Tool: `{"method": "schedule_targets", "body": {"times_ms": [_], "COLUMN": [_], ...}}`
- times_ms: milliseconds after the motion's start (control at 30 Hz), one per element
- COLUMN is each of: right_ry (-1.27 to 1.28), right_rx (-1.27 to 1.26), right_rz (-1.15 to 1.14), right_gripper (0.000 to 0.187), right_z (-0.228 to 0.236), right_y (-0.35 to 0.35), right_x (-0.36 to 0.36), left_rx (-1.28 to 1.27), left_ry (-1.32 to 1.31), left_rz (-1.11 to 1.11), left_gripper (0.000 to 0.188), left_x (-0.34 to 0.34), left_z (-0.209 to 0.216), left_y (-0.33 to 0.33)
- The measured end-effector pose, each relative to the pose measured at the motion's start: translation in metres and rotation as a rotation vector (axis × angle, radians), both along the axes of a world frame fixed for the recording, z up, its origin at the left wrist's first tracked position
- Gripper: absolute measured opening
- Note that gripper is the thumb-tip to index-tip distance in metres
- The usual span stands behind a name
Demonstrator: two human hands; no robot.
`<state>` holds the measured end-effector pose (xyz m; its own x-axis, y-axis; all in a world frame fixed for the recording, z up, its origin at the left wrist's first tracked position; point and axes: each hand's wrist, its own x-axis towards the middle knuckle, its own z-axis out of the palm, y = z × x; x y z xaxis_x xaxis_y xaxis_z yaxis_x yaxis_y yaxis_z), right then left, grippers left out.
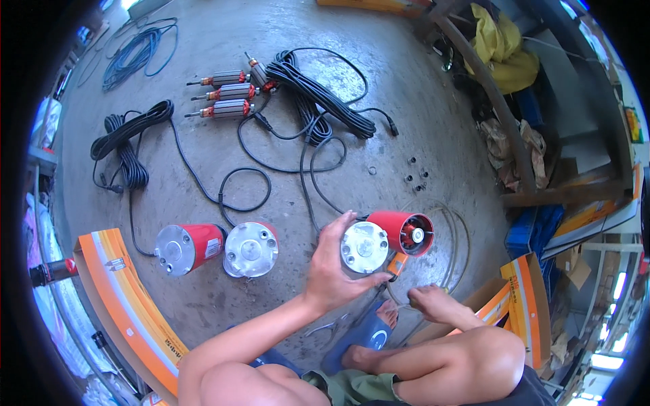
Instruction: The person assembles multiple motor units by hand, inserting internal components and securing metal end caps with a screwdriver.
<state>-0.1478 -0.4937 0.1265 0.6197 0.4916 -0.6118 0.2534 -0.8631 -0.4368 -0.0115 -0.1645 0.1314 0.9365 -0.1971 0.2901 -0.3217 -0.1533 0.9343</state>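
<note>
My left hand (332, 267) is curled around the rim of a round silver metal motor end (363, 247), fingers above and thumb below. Right beside this end lies a red cylindrical motor housing (393, 227), its open mouth showing a rotor inside. A small orange block (398, 265) with a dark lead sits just below the housing, by my left thumb. Over by my right knee, my right hand (433, 302) is closed with curled fingers; what it holds, if anything, is hidden. A thin pale tube or cord (455, 223) loops on the floor near it.
Two more red motors with silver ends (250, 250) stand to the left. Coiled black cables (318, 95) and several motor armatures (227, 91) lie farther off. Small dark rings (416, 179) are scattered at right. Orange cartons (128, 298) flank both sides; a wooden rack (487, 88) stands right.
</note>
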Motion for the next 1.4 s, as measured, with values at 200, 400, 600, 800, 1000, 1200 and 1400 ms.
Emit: {"method": "schedule_targets", "body": {"times_ms": [200,400,600,800,1000,1200,1400], "right_ry": [0.130,-0.077,-0.221,-0.283,-0.220,-0.235,-0.170], "right_rx": [0.456,1.579,1.387,1.364,1.524,1.400,1.362], "right_rz": [-0.675,-0.702,-0.739,-0.603,-0.536,-0.650,-0.740], "right_gripper": [0.038,0.044,0.041,0.041,0.039,0.036,0.036], "right_z": [0.121,0.200,0.116,0.125,0.138,0.129,0.111], "right_y": [-0.015,0.121,0.181,0.189,0.191,0.188,0.189], "right_x": [0.031,0.133,0.165,0.157,0.161,0.166,0.163], "left_rx": [-0.029,-0.048,-0.086,-0.109,-0.096,-0.099,-0.085], "left_ry": [-0.044,-0.068,-0.081,-0.131,-0.136,-0.120,-0.122], "left_rz": [0.035,0.065,0.042,0.071,0.090,0.102,0.094], "left_gripper": [0.102,0.099,0.098,0.095,0.094,0.094,0.097], "left_x": [0.003,0.002,0.005,0.005,0.002,0.003,0.003], "left_z": [-0.006,-0.012,-0.012,-0.011,-0.013,-0.012,-0.012], "left_y": [-0.009,-0.005,-0.013,-0.009,-0.010,-0.011,-0.009]}}
